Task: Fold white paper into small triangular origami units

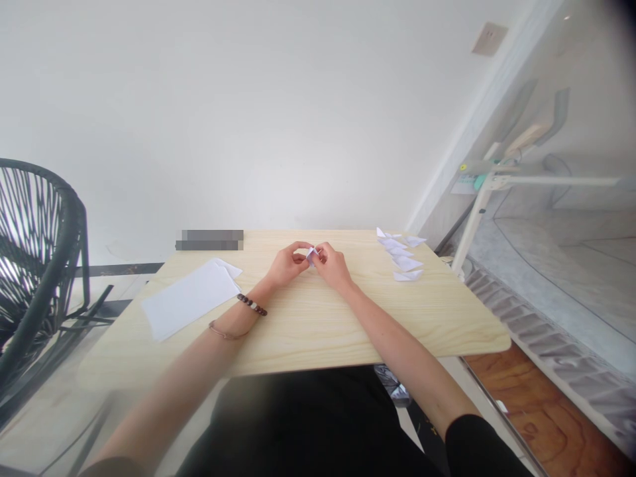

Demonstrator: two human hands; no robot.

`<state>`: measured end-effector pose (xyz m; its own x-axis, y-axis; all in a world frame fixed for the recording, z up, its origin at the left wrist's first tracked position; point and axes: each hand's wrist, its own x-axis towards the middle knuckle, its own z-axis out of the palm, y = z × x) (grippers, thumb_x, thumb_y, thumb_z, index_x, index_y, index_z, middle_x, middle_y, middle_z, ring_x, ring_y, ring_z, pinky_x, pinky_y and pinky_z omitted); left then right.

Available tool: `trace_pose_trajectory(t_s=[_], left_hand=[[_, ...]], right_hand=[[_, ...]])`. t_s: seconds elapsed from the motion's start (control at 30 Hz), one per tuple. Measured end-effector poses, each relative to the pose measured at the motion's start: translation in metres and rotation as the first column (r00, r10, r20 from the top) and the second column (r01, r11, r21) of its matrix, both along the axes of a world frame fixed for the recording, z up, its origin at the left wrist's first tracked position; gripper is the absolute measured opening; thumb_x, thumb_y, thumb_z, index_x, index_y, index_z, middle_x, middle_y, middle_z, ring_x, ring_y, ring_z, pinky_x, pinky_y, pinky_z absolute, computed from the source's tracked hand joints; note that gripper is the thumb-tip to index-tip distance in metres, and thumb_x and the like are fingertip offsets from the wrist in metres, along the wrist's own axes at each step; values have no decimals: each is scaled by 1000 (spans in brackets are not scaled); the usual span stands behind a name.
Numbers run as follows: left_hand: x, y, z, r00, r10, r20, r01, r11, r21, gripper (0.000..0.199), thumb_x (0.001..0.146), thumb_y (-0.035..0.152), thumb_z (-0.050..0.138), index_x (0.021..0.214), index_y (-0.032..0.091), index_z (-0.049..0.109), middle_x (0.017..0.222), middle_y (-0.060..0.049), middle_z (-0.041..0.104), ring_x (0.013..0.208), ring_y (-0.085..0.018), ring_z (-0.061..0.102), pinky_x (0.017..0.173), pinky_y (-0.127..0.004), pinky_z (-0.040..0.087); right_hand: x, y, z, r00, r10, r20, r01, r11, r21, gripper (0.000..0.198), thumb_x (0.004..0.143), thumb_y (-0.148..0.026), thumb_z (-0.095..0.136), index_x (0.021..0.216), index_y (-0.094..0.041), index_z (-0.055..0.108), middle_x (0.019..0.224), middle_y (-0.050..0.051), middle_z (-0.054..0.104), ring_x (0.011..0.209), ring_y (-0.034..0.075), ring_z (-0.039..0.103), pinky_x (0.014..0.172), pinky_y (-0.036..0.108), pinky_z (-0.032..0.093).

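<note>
A small piece of folded white paper (311,256) is held between both hands just above the middle of the table. My left hand (289,264) pinches it from the left side, thumb and fingers closed on it. From the right, my right hand (332,264) grips the same piece with its fingertips. The fingers partly cover the paper, so its full shape cannot be made out. Several folded white paper boats (400,253) lie in a loose row near the table's right back corner. White paper sheets (191,299) rest left of my left hand.
The pale wooden table (318,331) stands against a white wall. A blurred-out dark item (209,240) sits at its back left edge. Left is a dark woven chair (44,265); right is a white metal stand (474,225) beside a bed-like grey surface.
</note>
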<state>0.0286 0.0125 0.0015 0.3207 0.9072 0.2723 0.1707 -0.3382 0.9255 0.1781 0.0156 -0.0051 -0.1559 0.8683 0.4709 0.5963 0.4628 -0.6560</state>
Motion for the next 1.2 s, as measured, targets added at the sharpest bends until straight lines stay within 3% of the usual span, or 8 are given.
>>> trace_pose_trajectory(t_s=[0.1, 0.2, 0.37, 0.47, 0.6, 0.7, 0.93, 1.2], left_hand=[[1, 1, -1, 997, -21, 78, 23, 999, -26, 45, 68, 29, 60, 109, 15, 48, 88, -7, 64, 79, -19, 61, 75, -31, 45], [0, 2, 0, 972, -92, 218, 127, 980, -153, 45, 66, 24, 62, 108, 15, 50, 102, -10, 60, 84, -19, 60, 80, -34, 45], [-5, 5, 5, 899, -169, 404, 352, 828, -437, 35, 76, 40, 48, 89, 10, 59, 95, -14, 63, 85, -23, 60, 82, -39, 45], [-6, 5, 8, 892, -151, 427, 362, 803, -473, 39, 78, 45, 45, 85, 10, 61, 91, -14, 64, 86, -23, 60, 84, -39, 44], [-6, 1, 10, 896, -171, 411, 364, 813, -455, 33, 77, 39, 51, 86, 10, 62, 93, -13, 64, 89, -21, 59, 87, -37, 43], [-5, 0, 10, 896, -169, 411, 342, 854, -393, 28, 75, 35, 56, 90, 11, 61, 99, -11, 61, 90, -19, 58, 87, -36, 42], [-6, 5, 2, 927, -136, 349, 242, 929, -279, 37, 66, 30, 66, 98, 12, 59, 101, -10, 60, 94, -18, 55, 88, -35, 40], [-5, 4, 2, 939, -91, 333, 183, 949, -258, 41, 64, 35, 66, 98, 13, 61, 102, -9, 61, 99, -20, 52, 88, -35, 39]], right_hand=[[2, -1, 1, 1000, 16, 15, -17, 999, 32, 18, 80, -34, 39, 90, -22, 47, 59, -4, 57, 52, 10, 50, 52, 20, 35], [2, -3, 4, 994, 14, 112, -21, 998, 67, 19, 81, -33, 38, 93, -22, 48, 57, -4, 55, 51, 11, 50, 52, 20, 34], [0, -6, 6, 957, -26, 288, -19, 988, 154, 17, 80, -28, 41, 91, -25, 54, 64, -3, 59, 57, 11, 52, 56, 20, 33], [-1, -6, 5, 947, -20, 321, -40, 983, 179, 18, 80, -25, 41, 91, -25, 56, 71, -2, 62, 62, 11, 54, 59, 20, 34], [0, -7, 7, 950, -8, 311, -49, 983, 176, 19, 82, -24, 38, 90, -25, 56, 78, -1, 63, 67, 12, 55, 62, 21, 35], [2, -7, 9, 957, 10, 289, -62, 984, 170, 21, 82, -22, 37, 95, -25, 53, 83, -1, 63, 69, 12, 55, 63, 21, 36], [5, -2, 6, 964, -3, 268, -27, 994, 106, 24, 79, -21, 39, 101, -26, 47, 79, -2, 63, 69, 14, 56, 61, 23, 36], [7, -2, 7, 939, -46, 342, 16, 996, 89, 16, 81, -27, 39, 92, -23, 50, 75, 0, 62, 66, 14, 55, 58, 22, 33]])
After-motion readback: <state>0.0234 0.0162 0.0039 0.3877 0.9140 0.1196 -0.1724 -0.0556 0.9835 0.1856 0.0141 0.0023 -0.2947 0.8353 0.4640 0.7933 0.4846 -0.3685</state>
